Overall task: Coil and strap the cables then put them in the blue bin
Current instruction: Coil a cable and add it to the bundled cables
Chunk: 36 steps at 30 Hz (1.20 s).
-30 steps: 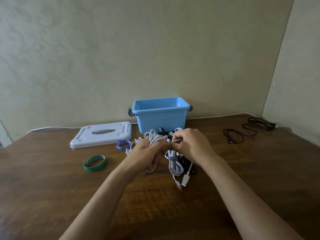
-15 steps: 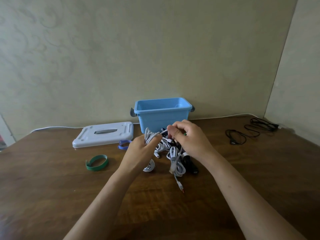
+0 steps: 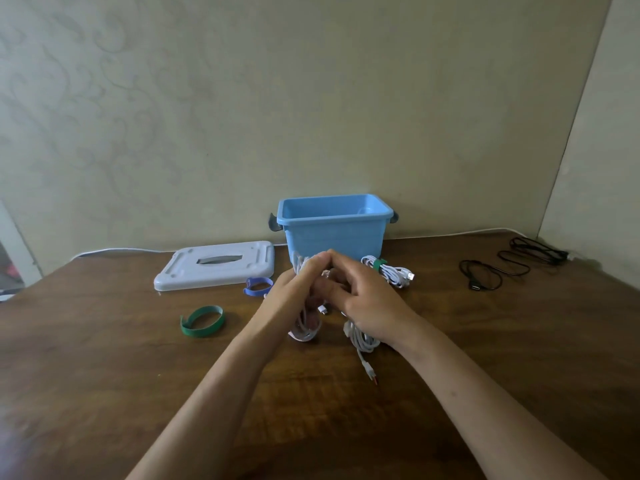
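Wooden table [image 3: 104,375]: white cables [image 3: 304,327] in left hand [image 3: 294,299]

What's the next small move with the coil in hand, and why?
Probably reach for the blue strap beside the left hand: both hands grip a white cable coil with no strap visible on it, while the coil near the blue bin already wears a green one.

A brown wooden table [image 3: 104,393] stands against beige patterned walls [image 3: 242,98].
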Each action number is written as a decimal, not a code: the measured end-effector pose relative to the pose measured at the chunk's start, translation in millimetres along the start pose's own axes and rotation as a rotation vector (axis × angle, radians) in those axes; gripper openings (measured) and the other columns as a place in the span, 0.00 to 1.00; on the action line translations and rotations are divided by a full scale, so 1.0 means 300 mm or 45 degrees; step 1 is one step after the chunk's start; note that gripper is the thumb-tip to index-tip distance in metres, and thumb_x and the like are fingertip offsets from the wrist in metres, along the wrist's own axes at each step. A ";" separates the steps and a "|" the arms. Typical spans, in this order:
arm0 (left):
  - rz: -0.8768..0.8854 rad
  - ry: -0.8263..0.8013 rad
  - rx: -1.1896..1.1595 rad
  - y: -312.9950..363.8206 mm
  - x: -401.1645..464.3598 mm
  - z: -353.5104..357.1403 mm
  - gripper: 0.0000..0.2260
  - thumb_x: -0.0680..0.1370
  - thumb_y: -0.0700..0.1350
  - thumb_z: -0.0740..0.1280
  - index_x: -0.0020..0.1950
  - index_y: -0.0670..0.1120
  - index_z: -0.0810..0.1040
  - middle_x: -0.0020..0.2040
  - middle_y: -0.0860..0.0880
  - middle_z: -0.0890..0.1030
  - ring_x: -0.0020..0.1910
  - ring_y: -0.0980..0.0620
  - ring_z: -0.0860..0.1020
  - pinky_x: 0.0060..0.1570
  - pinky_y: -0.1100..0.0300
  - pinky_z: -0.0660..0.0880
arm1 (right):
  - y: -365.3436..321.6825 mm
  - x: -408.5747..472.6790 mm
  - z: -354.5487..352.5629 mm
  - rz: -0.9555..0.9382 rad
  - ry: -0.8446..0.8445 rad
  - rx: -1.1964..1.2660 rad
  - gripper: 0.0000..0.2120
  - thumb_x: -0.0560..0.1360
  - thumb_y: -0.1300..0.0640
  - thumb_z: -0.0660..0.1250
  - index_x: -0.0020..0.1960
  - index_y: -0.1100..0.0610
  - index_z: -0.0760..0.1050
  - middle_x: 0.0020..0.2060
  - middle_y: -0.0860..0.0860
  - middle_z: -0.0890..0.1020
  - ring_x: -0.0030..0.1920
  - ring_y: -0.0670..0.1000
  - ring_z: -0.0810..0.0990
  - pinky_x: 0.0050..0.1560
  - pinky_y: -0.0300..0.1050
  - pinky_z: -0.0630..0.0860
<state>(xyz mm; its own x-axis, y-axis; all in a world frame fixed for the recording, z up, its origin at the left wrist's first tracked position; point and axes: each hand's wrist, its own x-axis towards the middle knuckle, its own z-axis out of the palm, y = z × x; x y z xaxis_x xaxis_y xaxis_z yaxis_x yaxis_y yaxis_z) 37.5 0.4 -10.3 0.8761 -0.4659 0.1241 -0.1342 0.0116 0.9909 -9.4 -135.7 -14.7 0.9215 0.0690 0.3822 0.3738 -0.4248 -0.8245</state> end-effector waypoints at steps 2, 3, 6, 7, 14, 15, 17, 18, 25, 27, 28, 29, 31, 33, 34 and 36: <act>-0.054 -0.048 -0.001 -0.004 0.001 -0.001 0.22 0.81 0.61 0.60 0.57 0.44 0.81 0.40 0.49 0.82 0.38 0.53 0.80 0.41 0.55 0.77 | 0.004 0.002 0.003 -0.004 0.022 -0.068 0.13 0.81 0.45 0.65 0.65 0.42 0.74 0.56 0.43 0.84 0.57 0.45 0.83 0.59 0.54 0.82; -0.078 -0.058 -0.007 -0.006 0.001 -0.002 0.22 0.81 0.61 0.59 0.56 0.45 0.81 0.42 0.47 0.84 0.41 0.51 0.82 0.45 0.53 0.78 | 0.008 0.003 0.004 -0.014 0.034 -0.105 0.13 0.81 0.45 0.66 0.66 0.42 0.74 0.57 0.43 0.83 0.57 0.45 0.83 0.59 0.54 0.82; -0.029 -0.033 0.085 0.006 -0.003 0.005 0.27 0.81 0.62 0.57 0.51 0.39 0.82 0.46 0.34 0.82 0.44 0.46 0.81 0.49 0.49 0.78 | 0.010 0.002 -0.001 -0.018 0.043 -0.168 0.14 0.81 0.46 0.67 0.66 0.44 0.75 0.55 0.43 0.84 0.56 0.44 0.83 0.58 0.51 0.81; 0.006 -0.005 0.161 0.009 -0.006 0.008 0.29 0.82 0.62 0.56 0.50 0.36 0.81 0.44 0.33 0.81 0.41 0.46 0.80 0.46 0.51 0.77 | 0.010 0.001 -0.004 0.000 0.048 -0.178 0.14 0.81 0.46 0.67 0.65 0.45 0.77 0.53 0.43 0.84 0.55 0.44 0.83 0.58 0.51 0.81; 0.275 0.338 0.509 0.002 0.010 -0.012 0.23 0.84 0.54 0.58 0.32 0.44 0.71 0.19 0.55 0.72 0.21 0.60 0.69 0.23 0.69 0.64 | 0.001 0.002 0.003 0.087 -0.053 -0.236 0.06 0.81 0.46 0.66 0.48 0.42 0.79 0.36 0.36 0.83 0.41 0.37 0.81 0.46 0.42 0.77; 0.292 0.366 0.514 -0.001 0.015 -0.022 0.23 0.84 0.54 0.58 0.33 0.43 0.71 0.20 0.55 0.73 0.21 0.60 0.70 0.24 0.68 0.65 | 0.000 0.001 0.010 0.102 -0.077 -0.224 0.05 0.82 0.45 0.65 0.48 0.42 0.79 0.36 0.35 0.83 0.41 0.36 0.81 0.46 0.40 0.76; 0.286 0.403 0.519 -0.009 0.025 -0.036 0.23 0.84 0.56 0.58 0.37 0.41 0.75 0.25 0.52 0.78 0.24 0.60 0.73 0.29 0.63 0.69 | -0.004 0.001 0.021 0.115 -0.099 -0.194 0.06 0.82 0.46 0.65 0.52 0.43 0.80 0.42 0.40 0.85 0.45 0.38 0.83 0.50 0.43 0.79; 0.277 0.422 0.535 -0.012 0.029 -0.038 0.24 0.83 0.56 0.57 0.37 0.41 0.76 0.26 0.51 0.79 0.25 0.58 0.74 0.31 0.60 0.71 | -0.006 -0.001 0.027 0.119 -0.116 -0.169 0.07 0.83 0.47 0.64 0.54 0.45 0.80 0.43 0.44 0.86 0.45 0.41 0.84 0.51 0.45 0.80; 0.340 0.359 0.011 0.015 0.020 -0.039 0.21 0.84 0.55 0.57 0.38 0.42 0.71 0.29 0.41 0.71 0.26 0.47 0.78 0.30 0.55 0.72 | 0.018 -0.014 0.092 0.230 -0.379 -0.462 0.21 0.85 0.46 0.59 0.38 0.53 0.79 0.30 0.47 0.80 0.33 0.46 0.80 0.43 0.45 0.76; 0.311 0.267 -0.152 0.015 0.017 -0.040 0.19 0.83 0.55 0.59 0.40 0.43 0.71 0.27 0.45 0.67 0.22 0.49 0.70 0.28 0.56 0.70 | 0.021 -0.010 0.093 0.191 -0.374 -0.498 0.20 0.84 0.46 0.60 0.39 0.52 0.80 0.33 0.46 0.81 0.36 0.44 0.80 0.44 0.43 0.73; 0.301 0.227 -0.181 0.013 0.017 -0.042 0.19 0.83 0.56 0.60 0.40 0.43 0.72 0.27 0.47 0.66 0.22 0.50 0.67 0.28 0.57 0.68 | 0.025 -0.006 0.086 0.189 -0.357 -0.495 0.19 0.84 0.45 0.61 0.38 0.51 0.80 0.34 0.45 0.82 0.36 0.42 0.80 0.42 0.40 0.72; 0.297 0.188 -0.196 0.014 0.015 -0.046 0.19 0.81 0.58 0.62 0.40 0.43 0.72 0.27 0.47 0.65 0.22 0.50 0.66 0.27 0.57 0.67 | 0.024 -0.003 0.075 0.197 -0.338 -0.468 0.18 0.83 0.45 0.63 0.38 0.49 0.80 0.33 0.44 0.82 0.35 0.40 0.79 0.40 0.36 0.70; 0.297 0.121 -0.189 0.020 0.009 -0.052 0.20 0.78 0.60 0.63 0.41 0.43 0.74 0.27 0.46 0.65 0.22 0.49 0.63 0.26 0.58 0.66 | 0.029 0.004 0.045 0.225 -0.321 -0.415 0.13 0.80 0.44 0.68 0.38 0.46 0.79 0.33 0.41 0.80 0.36 0.39 0.78 0.39 0.34 0.69; 0.305 0.094 -0.152 0.027 0.005 -0.059 0.20 0.77 0.60 0.64 0.42 0.41 0.74 0.27 0.47 0.64 0.23 0.50 0.62 0.27 0.58 0.64 | 0.029 0.008 0.003 0.257 -0.364 -0.433 0.09 0.78 0.43 0.70 0.41 0.45 0.79 0.34 0.39 0.80 0.38 0.40 0.77 0.40 0.39 0.70; 0.307 0.097 -0.132 0.028 0.005 -0.062 0.20 0.77 0.59 0.64 0.42 0.41 0.74 0.26 0.47 0.65 0.22 0.50 0.62 0.27 0.57 0.64 | 0.024 0.005 -0.017 0.291 -0.399 -0.386 0.08 0.78 0.43 0.70 0.44 0.45 0.81 0.34 0.38 0.80 0.37 0.40 0.78 0.39 0.38 0.71; 0.325 0.122 -0.096 0.030 0.006 -0.069 0.21 0.76 0.59 0.63 0.43 0.40 0.74 0.26 0.48 0.65 0.22 0.50 0.62 0.26 0.58 0.64 | 0.010 -0.003 -0.048 0.357 -0.433 -0.164 0.08 0.79 0.47 0.70 0.51 0.51 0.83 0.37 0.40 0.84 0.39 0.42 0.82 0.38 0.33 0.75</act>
<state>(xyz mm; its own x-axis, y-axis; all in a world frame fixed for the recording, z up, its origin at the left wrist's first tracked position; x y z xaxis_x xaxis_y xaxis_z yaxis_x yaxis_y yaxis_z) 47.5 17.9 -0.1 0.8587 -0.3535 0.3710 -0.3245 0.1850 0.9276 -10.7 -150.1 -11.5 0.9755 0.2188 -0.0246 0.1090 -0.5768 -0.8095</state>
